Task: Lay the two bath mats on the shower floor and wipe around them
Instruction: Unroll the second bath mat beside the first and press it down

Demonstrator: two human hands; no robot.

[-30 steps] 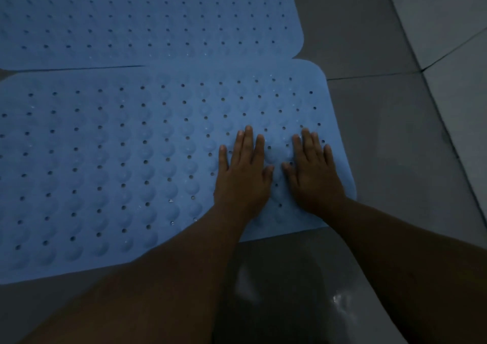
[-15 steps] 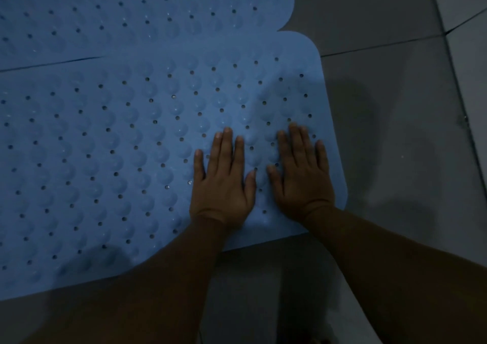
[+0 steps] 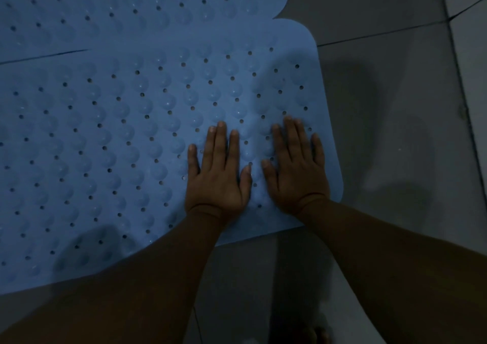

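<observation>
The light is dim. Both blue bath mats run off the frame's left edge. The left hand (image 3: 218, 175) and right hand (image 3: 296, 168) lie flat, fingers straight, gripping nothing, pressing the near mat (image 3: 118, 146) by its right end. The far mat (image 3: 131, 9) lies beyond the fingertips, edges meeting. Grey floor tiles (image 3: 395, 133) spread right of the right hand. No writing is legible.

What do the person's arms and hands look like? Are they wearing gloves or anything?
No gloves. The left hand and right hand are bare, and both forearms are bare too, with no sleeves in view. No rings, watch or bracelets show, though the light is dim.
</observation>
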